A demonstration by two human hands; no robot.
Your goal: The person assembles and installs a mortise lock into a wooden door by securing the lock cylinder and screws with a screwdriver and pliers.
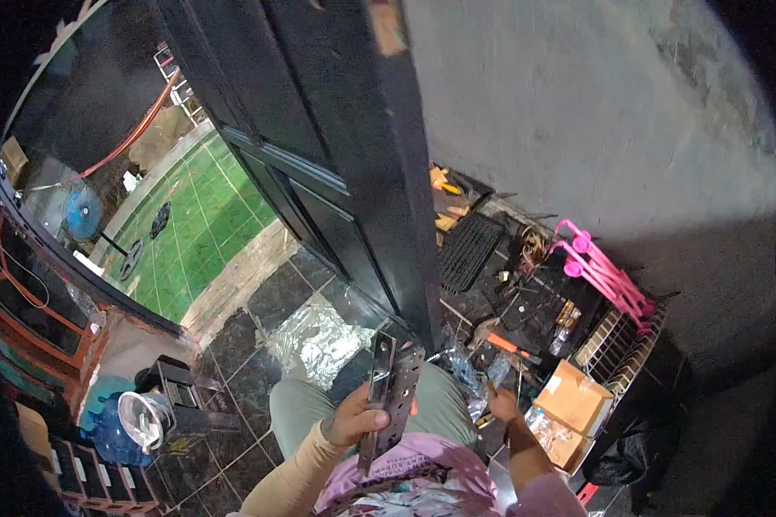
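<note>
In front of my lap, my left hand [354, 420] is closed around a long dark metal piece with holes [397, 398], its thumb over the near face. The piece looks like folded or paired plates, held upright and slightly tilted. My right hand [506, 405] reaches down over the floor clutter on the right, beside an open cardboard box [575, 398]. Its fingers are small and partly hidden, so I cannot make out a grip. A hammer with an orange and black handle [513, 346] lies just beyond it, near crumpled clear plastic [466, 370].
A dark panelled door [319, 129] stands upright ahead. Shiny foil-like sheeting [319, 340] lies on the dark tiles. To the right are a folded pink frame [608, 280], a wire rack [621, 340] and a black mat [472, 250]. At left stand a clear bucket [147, 420] and a black stool [181, 392].
</note>
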